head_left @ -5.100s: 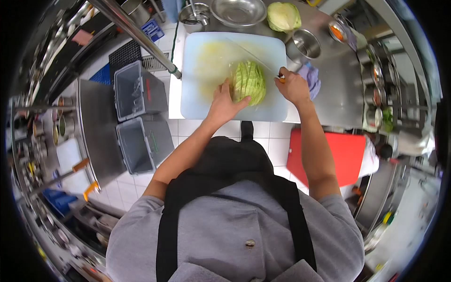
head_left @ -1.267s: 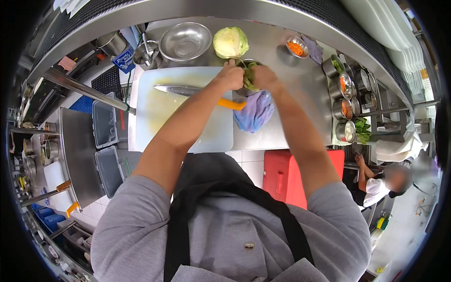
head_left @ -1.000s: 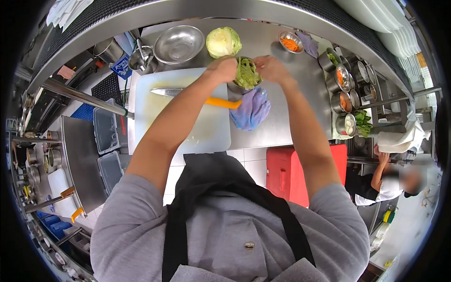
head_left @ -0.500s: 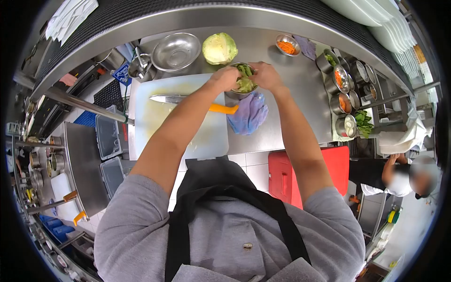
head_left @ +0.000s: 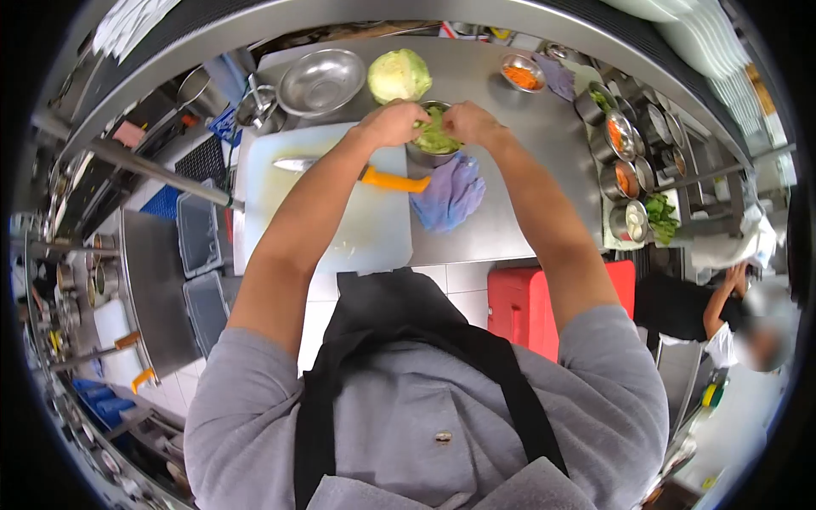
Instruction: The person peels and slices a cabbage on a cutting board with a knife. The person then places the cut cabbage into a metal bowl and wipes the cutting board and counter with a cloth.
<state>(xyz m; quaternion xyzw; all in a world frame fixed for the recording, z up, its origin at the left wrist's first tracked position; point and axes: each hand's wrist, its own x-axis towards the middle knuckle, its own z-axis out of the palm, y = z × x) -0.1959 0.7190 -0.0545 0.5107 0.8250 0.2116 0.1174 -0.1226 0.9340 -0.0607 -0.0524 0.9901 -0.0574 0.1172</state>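
Note:
A round metal container (head_left: pixel 431 159) filled with pale green leaf pieces (head_left: pixel 435 133) stands at the right edge of the cutting board (head_left: pixel 340 229). My left hand (head_left: pixel 394 125) is over its left rim, fingers closed, with a bit of green showing at the fingertips. On the opposite side my right hand (head_left: pixel 470 124) has its fingers curled down among the leaves; the fingertips are partly hidden. Lying across the board is a knife (head_left: pixel 387 179) with a yellow handle. A crumpled purple-blue cloth (head_left: pixel 448 197) rests just below the container.
Behind the board are a wide metal bowl (head_left: pixel 321 83) and a cut cabbage (head_left: pixel 399 76). A small bowl of shredded carrot (head_left: pixel 522 75) sits at the back right. Several metal pots (head_left: pixel 618 180) line the right side. Below the counter is a red box (head_left: pixel 510 297). Another person (head_left: pixel 714 310) stands far right.
My left hand has drawn back a little to the left, and more of the leaves shows. My right hand stays at the container's right side. The camera view has shifted slightly.

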